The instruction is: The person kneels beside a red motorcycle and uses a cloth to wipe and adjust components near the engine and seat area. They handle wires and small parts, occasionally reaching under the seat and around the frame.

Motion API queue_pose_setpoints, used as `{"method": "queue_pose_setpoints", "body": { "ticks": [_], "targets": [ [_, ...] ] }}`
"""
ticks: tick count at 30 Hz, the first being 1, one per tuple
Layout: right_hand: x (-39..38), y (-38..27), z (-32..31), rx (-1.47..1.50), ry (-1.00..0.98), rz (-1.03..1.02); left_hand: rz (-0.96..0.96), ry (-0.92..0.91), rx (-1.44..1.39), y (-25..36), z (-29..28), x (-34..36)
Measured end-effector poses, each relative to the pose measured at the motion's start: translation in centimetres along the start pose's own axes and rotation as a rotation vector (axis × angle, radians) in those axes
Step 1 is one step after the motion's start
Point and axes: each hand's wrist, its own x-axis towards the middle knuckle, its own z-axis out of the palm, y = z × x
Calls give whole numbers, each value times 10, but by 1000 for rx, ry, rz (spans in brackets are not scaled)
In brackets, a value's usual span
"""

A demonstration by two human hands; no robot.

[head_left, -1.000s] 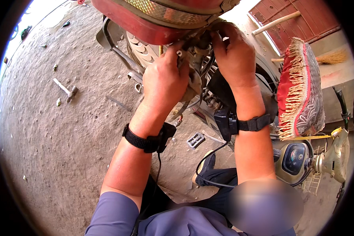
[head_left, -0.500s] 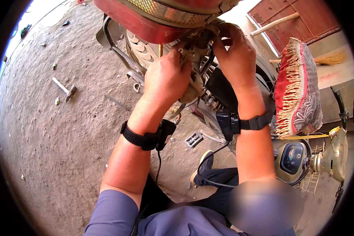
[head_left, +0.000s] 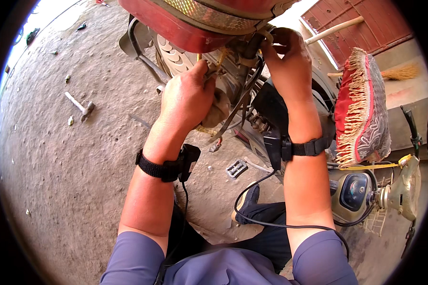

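Above my hands hangs the red rear housing (head_left: pixel 176 35) of a dusty two-wheeler, with a reflective band (head_left: pixel 209 16) across it. My left hand (head_left: pixel 188 97) is closed round a dirty grey-brown part (head_left: pixel 219 107) below the housing, its thumb up by the thin yellow piece there. What this part is, I cannot tell. Dark cables (head_left: pixel 245 95) hang loosely between my hands. My right hand (head_left: pixel 290 61) is raised at the frame tube under the housing. Its fingers curl in a pinch, and what lies in them is hidden.
A hammer (head_left: pixel 86 110) lies on the dirt floor at left. A loose pedal (head_left: pixel 236 168) lies near my foot. At right are a fringed red and grey cushion (head_left: pixel 361 109), a scooter's instrument panel (head_left: pixel 354 190), a broom (head_left: pixel 400 72) and a red door (head_left: pixel 356 28).
My left hand has moved left and slightly down with the grey-brown part, widening the gap between my hands and exposing more cables. My right hand stays at the frame tube.
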Motion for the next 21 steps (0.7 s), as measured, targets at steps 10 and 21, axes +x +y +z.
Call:
{"method": "queue_pose_setpoints", "body": {
  "ticks": [10, 21],
  "targets": [
    [2, 9, 3, -124, -93, -60, -6, -142, -217, 10, -14, -2],
    [16, -1, -9, -326, -53, -121, -51, -214, -29, -11, -42, -3]
  ]
}}
